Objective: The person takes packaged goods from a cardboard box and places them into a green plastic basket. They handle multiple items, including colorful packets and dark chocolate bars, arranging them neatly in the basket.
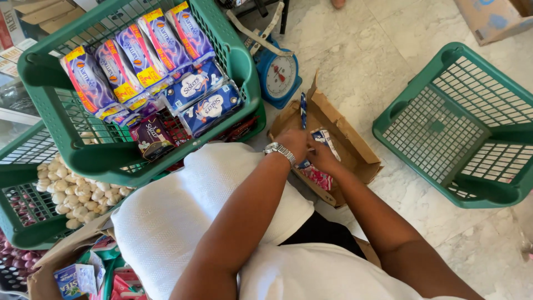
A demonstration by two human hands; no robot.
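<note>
Looking down from the head camera, we note first a white garment across the lap and, at the lower left, a cardboard box (55, 266) with mixed small packs.

Both arms reach forward to a flattened brown carton (344, 141) lying on the marble floor (388, 55). Our left hand (293, 144), with a metal wristwatch (279, 151), rests on the carton's near edge; its fingers are curled, but we cannot tell whether they grip anything, as the palm side is hidden. Our right hand (322, 158) is closed around a small blue-and-white packet (322, 138), held just above the carton. A pink-and-red packet (317, 176) lies on the carton directly beneath that hand. A blue pen (303, 111) stands at the carton's far side.

Beyond, to the left, a green plastic basket (33, 72) holds a row of purple packs (139, 50) standing on edge and blue packs (202, 97) lying beside them; it appears well filled. Under it, a second green basket (22, 222) holds small pale round items. To the right, well apart, a third green basket (488, 189) lies with nothing visible in it. A blue weighing scale (279, 75) stands behind the carton.

Our judgement: sorting of packs is partly done, with one basket loaded, one unfilled, and the carton's last few packets in hand.
</note>
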